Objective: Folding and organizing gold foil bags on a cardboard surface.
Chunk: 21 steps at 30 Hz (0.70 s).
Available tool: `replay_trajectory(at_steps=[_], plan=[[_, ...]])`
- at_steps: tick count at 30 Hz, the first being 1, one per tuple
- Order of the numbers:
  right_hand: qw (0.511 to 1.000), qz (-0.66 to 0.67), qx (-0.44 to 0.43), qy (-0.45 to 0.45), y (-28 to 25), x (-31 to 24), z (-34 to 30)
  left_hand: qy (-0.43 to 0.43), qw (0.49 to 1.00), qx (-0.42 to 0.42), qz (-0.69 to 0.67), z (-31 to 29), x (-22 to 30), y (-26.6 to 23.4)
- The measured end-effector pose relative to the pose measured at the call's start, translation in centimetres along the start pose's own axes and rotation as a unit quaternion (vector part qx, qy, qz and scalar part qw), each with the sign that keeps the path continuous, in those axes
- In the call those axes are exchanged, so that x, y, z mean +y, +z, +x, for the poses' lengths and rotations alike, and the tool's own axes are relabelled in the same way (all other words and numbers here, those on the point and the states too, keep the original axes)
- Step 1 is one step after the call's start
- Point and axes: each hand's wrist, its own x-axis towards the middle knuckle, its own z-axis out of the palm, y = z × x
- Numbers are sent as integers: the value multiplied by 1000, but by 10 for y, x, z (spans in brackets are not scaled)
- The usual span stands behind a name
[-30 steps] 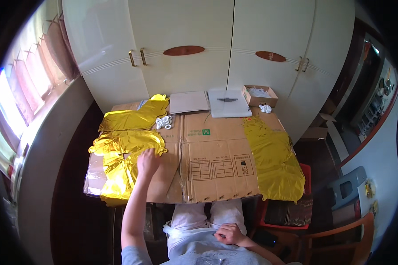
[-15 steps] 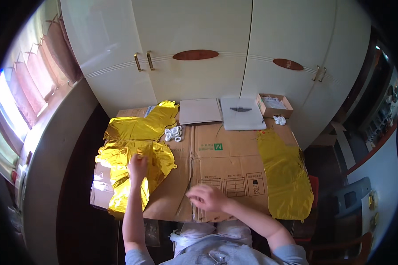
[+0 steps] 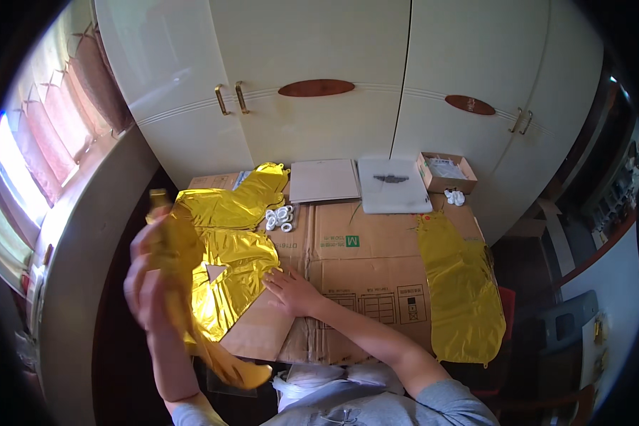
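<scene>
Fingers of left hand [image 3: 149, 280] closed around crinkled gold foil balloon strip [image 3: 184, 284], lifted at frame's lower left. Right hand [image 3: 289, 291] flat, fingers spread, on flattened brown cardboard [image 3: 362, 270]; green square label [image 3: 351, 241] mid-frame. Small open brown box [image 3: 444, 172] upper right.

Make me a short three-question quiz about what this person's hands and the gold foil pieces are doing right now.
1. True or false: the left hand has a gold foil piece lifted off the cardboard.
2. The right hand rests on: A) the small open box, B) the cardboard beside the flat gold foil, C) the cabinet handles.
3. What lies at the cardboard's right edge?

Key: 1 true; 2 B; 3 a long gold foil sheet.
</scene>
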Motion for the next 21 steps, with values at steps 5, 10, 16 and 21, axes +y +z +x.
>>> replay_trajectory(at_steps=[5, 10, 16, 21], plan=[[695, 702, 141, 64, -10, -5, -45, -121, 990, -78, -5, -18, -74, 119], [449, 883, 62, 122, -49, -6, -155, -10, 975, -13, 222, -36, -193, 211], [570, 739, 81, 350, -98, -6, -216, -148, 913, 18, 380, -69, -256, 291], [714, 559, 210, 367, -69, 23, -225, -242, 891, -25, 384, -76, -270, 307]])
